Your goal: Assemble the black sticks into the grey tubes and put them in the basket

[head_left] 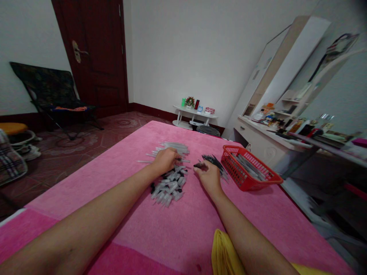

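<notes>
My left hand [165, 161] is closed at the fingertips around a clear pen barrel [185, 161], whose end points right. Behind that hand lies a pile of clear pen barrels [179, 146]. Nearer to me is a heap of clear pen caps [171, 187] with some black pieces among them. My right hand [210, 178] pinches a small black piece [198, 165] between thumb and finger; its exact kind is too small to make out. Thin black pen refills [215, 160] lie just behind and beside the right hand, partly hidden by it.
A red plastic basket [243, 182] holding thin grey sticks stands on the pink cloth [183, 229] at the right. Yellow fabric [225, 254] lies close in front. Beyond are a white low table [183, 110], a dresser [258, 133], a folding chair [54, 88] and a door [94, 57].
</notes>
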The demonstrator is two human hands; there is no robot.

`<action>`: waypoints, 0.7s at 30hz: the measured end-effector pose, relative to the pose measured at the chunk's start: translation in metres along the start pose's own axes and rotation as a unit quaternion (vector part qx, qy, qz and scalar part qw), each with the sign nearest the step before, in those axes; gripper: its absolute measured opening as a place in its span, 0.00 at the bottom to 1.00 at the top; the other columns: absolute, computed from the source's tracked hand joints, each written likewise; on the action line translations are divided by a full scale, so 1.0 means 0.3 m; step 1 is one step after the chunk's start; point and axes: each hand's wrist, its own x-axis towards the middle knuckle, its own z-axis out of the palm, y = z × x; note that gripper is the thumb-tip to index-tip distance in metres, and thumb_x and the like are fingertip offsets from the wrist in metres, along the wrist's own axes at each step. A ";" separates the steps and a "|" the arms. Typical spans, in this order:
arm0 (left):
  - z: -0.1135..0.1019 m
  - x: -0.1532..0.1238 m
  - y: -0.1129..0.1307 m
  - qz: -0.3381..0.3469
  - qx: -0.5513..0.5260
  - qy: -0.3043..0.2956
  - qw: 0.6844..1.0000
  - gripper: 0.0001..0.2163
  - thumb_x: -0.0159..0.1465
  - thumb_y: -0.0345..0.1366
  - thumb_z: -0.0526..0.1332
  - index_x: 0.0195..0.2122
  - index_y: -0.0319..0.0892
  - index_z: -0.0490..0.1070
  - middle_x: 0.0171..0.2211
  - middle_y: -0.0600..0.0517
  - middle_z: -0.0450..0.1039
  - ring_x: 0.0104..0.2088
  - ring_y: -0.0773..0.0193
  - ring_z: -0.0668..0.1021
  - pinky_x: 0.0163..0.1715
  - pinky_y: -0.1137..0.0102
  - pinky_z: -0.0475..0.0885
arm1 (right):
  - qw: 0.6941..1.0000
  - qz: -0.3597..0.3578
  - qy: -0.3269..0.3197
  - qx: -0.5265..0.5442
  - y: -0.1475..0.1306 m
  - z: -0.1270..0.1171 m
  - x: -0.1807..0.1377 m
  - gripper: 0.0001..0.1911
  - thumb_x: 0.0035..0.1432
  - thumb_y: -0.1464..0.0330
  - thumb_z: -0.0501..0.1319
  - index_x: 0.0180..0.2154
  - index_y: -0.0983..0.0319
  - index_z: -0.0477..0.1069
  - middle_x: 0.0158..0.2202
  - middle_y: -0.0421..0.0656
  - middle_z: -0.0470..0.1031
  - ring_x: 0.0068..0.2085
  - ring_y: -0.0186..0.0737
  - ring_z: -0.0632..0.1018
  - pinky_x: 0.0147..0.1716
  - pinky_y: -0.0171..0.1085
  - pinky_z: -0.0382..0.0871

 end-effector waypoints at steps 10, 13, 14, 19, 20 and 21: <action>0.001 -0.004 0.030 0.030 0.036 -0.005 0.999 0.10 0.61 0.35 0.56 0.39 0.47 0.78 0.35 0.48 0.73 0.38 0.58 0.75 0.34 0.70 0.67 | 1.000 -0.025 -0.002 0.008 -0.015 -0.001 -0.005 0.03 0.45 0.69 0.61 0.26 0.62 0.71 0.26 0.41 0.75 0.28 0.38 0.74 0.30 0.35 0.68; 0.003 -0.006 0.033 0.040 0.040 0.001 0.998 0.10 0.61 0.34 0.57 0.38 0.46 0.78 0.34 0.48 0.73 0.38 0.58 0.74 0.34 0.70 0.67 | 1.000 -0.029 -0.004 0.006 -0.015 -0.001 -0.004 0.04 0.45 0.68 0.61 0.26 0.62 0.71 0.26 0.42 0.75 0.28 0.38 0.74 0.30 0.35 0.67; 0.003 -0.006 0.034 0.041 0.041 0.003 0.998 0.10 0.60 0.34 0.57 0.38 0.46 0.78 0.34 0.48 0.73 0.38 0.58 0.74 0.33 0.70 0.67 | 1.000 -0.030 -0.006 0.006 -0.015 -0.001 -0.004 0.04 0.45 0.68 0.61 0.26 0.62 0.71 0.26 0.42 0.75 0.28 0.38 0.74 0.30 0.35 0.68; 0.004 -0.005 0.036 0.043 0.046 -0.001 0.998 0.09 0.60 0.33 0.57 0.36 0.46 0.78 0.34 0.48 0.73 0.36 0.59 0.74 0.32 0.70 0.66 | 1.000 -0.019 -0.006 0.012 -0.021 -0.001 -0.004 0.04 0.44 0.68 0.61 0.26 0.62 0.71 0.25 0.42 0.75 0.27 0.38 0.74 0.30 0.35 0.67; 0.004 -0.004 0.036 0.044 0.046 -0.002 0.998 0.09 0.60 0.33 0.57 0.36 0.46 0.77 0.34 0.48 0.73 0.37 0.59 0.75 0.32 0.70 0.66 | 1.000 -0.016 -0.006 0.014 -0.021 -0.001 -0.004 0.04 0.44 0.69 0.61 0.26 0.62 0.71 0.25 0.42 0.75 0.27 0.38 0.74 0.30 0.35 0.67; 0.003 -0.005 0.037 0.044 0.046 -0.004 0.998 0.09 0.60 0.33 0.57 0.37 0.46 0.77 0.34 0.48 0.73 0.37 0.59 0.75 0.32 0.70 0.66 | 1.000 -0.014 -0.006 0.014 -0.020 -0.001 -0.004 0.04 0.44 0.69 0.61 0.26 0.62 0.71 0.25 0.42 0.75 0.27 0.38 0.74 0.30 0.35 0.67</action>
